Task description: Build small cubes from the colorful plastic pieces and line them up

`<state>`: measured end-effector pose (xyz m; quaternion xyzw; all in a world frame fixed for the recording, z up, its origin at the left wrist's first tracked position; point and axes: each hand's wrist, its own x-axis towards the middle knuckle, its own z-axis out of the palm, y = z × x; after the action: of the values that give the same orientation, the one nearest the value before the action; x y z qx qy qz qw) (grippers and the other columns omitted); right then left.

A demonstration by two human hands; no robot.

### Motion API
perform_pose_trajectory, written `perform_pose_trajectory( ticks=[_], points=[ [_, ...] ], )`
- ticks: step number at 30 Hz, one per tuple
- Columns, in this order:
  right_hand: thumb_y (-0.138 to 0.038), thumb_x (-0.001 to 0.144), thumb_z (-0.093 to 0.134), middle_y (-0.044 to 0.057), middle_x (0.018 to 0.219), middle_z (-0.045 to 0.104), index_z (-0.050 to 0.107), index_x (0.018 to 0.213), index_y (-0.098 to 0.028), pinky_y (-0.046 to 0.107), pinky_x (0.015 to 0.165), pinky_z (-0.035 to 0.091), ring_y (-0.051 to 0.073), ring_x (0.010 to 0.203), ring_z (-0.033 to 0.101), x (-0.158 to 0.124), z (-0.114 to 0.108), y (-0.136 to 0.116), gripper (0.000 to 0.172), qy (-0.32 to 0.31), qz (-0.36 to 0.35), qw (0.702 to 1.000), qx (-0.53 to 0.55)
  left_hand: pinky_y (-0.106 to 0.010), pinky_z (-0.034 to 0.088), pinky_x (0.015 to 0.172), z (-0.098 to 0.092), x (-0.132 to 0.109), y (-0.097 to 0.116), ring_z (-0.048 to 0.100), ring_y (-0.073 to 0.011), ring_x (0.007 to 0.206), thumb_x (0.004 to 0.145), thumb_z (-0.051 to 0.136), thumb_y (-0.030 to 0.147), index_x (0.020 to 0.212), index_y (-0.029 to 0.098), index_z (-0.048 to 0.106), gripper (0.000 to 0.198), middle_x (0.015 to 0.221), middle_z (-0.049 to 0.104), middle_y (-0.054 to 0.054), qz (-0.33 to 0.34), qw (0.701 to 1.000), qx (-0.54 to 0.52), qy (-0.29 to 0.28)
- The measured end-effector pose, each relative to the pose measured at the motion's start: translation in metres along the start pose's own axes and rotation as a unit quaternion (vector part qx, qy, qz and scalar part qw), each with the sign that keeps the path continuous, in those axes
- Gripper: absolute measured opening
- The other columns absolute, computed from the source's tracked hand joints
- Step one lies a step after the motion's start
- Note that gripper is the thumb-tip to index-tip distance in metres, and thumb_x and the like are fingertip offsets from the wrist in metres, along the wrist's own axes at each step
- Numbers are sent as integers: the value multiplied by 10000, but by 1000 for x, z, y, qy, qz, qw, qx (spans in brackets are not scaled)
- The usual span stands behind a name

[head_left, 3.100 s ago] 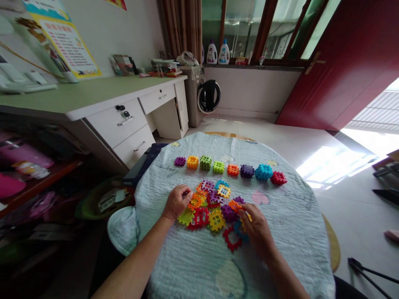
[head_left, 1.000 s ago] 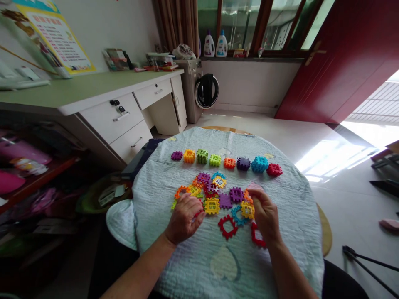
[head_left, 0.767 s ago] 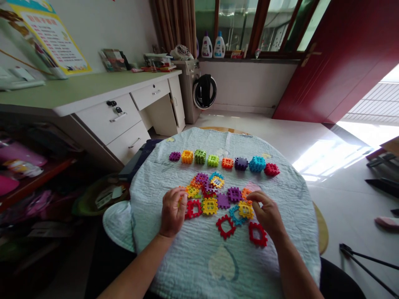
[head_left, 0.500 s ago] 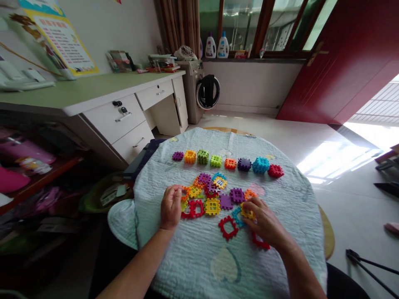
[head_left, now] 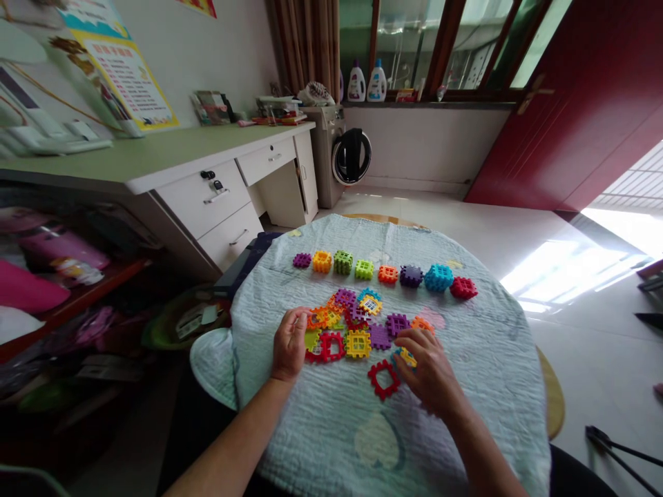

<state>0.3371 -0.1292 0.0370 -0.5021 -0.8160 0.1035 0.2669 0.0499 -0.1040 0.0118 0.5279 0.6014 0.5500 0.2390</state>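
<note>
A heap of flat plastic waffle tiles (head_left: 357, 324) in several colours lies mid-table on a pale quilted cloth (head_left: 336, 421). My left hand (head_left: 289, 343) rests at the heap's left edge, fingers curled, touching an orange tile (head_left: 317, 318) and a green one. My right hand (head_left: 427, 373) lies palm down over a yellow tile (head_left: 407, 357) and a blue one at the heap's right, fingers bent onto them. A red tile (head_left: 383, 378) lies loose just left of that hand. Behind the heap stands a row of assembled cubes (head_left: 386, 274).
The round table's rim (head_left: 552, 393) shows at the right. A green-topped desk with white drawers (head_left: 207, 197) stands at the left, a washing machine (head_left: 336, 152) beyond it, a red door (head_left: 580, 103) at the right. Dark legs (head_left: 616, 449) lie on the tiled floor.
My right hand slid left and now covers the yellow and blue tiles; the second red tile is hidden under it. My left hand moved up from near the red tile to the heap's left edge.
</note>
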Motion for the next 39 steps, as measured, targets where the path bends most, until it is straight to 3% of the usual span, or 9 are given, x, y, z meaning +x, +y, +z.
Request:
perform_pose_trajectory(
  ticks=[6,12,14,17,19,23,26,32,39],
  points=[
    [-150,849,576,74,1260,644,634,1204,-260,474,951,420,285,1147,503,15,36,-37,376,-21,-41,999,-9,-338,489,917,1,-1,3,619,-198,963,925,435,479,912,190,632,350,965,669,-63,-10,1000,-11,-12],
    [-167,916,512,56,951,715,696,971,-259,381,844,439,221,929,574,16,38,-37,212,-3,-40,998,38,-333,497,883,2,0,6,618,-199,933,923,424,491,883,197,628,360,935,668,-58,1,1000,18,-22],
    [-188,927,497,55,916,701,661,1069,-245,339,801,457,203,878,583,13,36,-35,224,10,-30,996,83,-327,496,879,3,0,6,620,-195,928,924,426,485,882,196,628,355,933,666,-55,4,999,21,-24],
    [-210,886,550,47,914,678,532,1263,-221,292,746,473,185,842,599,7,37,-37,378,-2,3,990,142,-325,496,877,3,0,6,621,-193,924,925,433,470,884,195,633,342,928,664,-53,11,999,25,-27],
    [-207,851,577,19,858,655,522,1231,-226,284,731,462,175,801,595,4,41,-40,384,-29,6,988,150,-329,498,873,3,0,5,620,-195,924,925,433,468,883,197,634,340,928,665,-55,13,999,29,-28],
    [-185,835,592,3,797,636,587,975,-233,298,736,403,171,774,562,5,44,-47,148,-35,-26,995,92,-339,495,883,3,0,3,615,-201,937,923,429,481,881,200,631,349,933,663,-62,10,999,38,-32],
    [-196,844,616,15,829,654,594,911,-234,328,769,370,193,825,542,7,45,-47,81,-10,-26,999,46,-340,494,889,4,0,1,614,-202,938,919,437,485,879,200,628,345,930,662,-60,11,999,41,-34],
    [-246,887,591,35,878,653,589,952,-235,367,800,361,224,871,511,8,48,-37,66,66,48,997,10,-326,497,878,5,0,1,622,-199,930,919,447,468,877,204,624,320,932,664,-51,22,998,50,-32],
    [-288,878,605,72,1018,628,609,977,-233,421,863,377,264,989,493,12,47,-30,114,86,93,991,-34,-321,499,852,4,0,3,622,-195,906,919,452,457,867,199,627,316,909,659,-48,29,997,58,-39]
  ],
)
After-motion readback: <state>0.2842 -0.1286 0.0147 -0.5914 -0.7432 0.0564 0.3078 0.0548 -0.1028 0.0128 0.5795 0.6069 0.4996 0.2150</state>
